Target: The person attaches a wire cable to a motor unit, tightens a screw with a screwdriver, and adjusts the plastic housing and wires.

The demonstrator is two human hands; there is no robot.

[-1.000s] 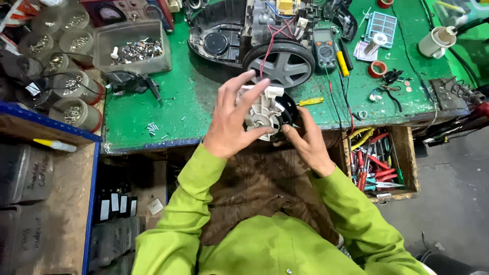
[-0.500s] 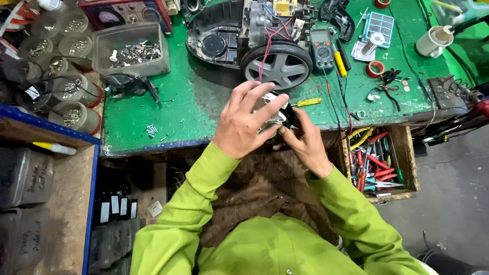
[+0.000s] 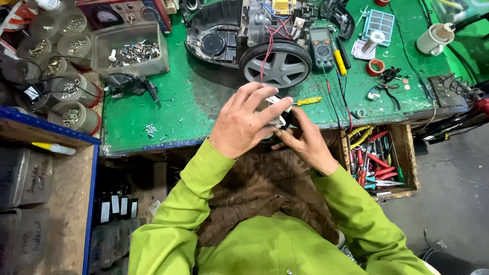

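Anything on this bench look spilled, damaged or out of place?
Yes. Loose screws lie scattered on the green bench near its front edge, outside the screw tub. The vacuum cleaner sits opened, red wires hanging out over its wheel.

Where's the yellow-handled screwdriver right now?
In the head view the yellow-handled screwdriver lies on the green workbench, just beyond the right hand, below the grey wheel of the opened vacuum cleaner.

Lime-green long sleeves (image 3: 193, 188), brown apron (image 3: 265, 188)

Scuffed matt green-painted workbench (image 3: 204, 109)
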